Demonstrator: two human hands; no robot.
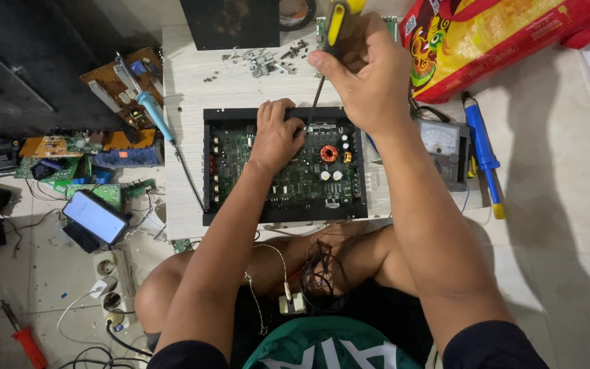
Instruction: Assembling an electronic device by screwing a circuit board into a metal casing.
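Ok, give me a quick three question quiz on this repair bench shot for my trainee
1. True or false: the right hand holds a screwdriver with a yellow handle.
2. What does the left hand rest on?
A. the green circuit board in the black chassis
B. the analog meter
C. the phone
3. Fill in: the blue desoldering pump lies to the ____ of the meter, as the picture shows it.

Key: 1 true; 2 A; 3 right
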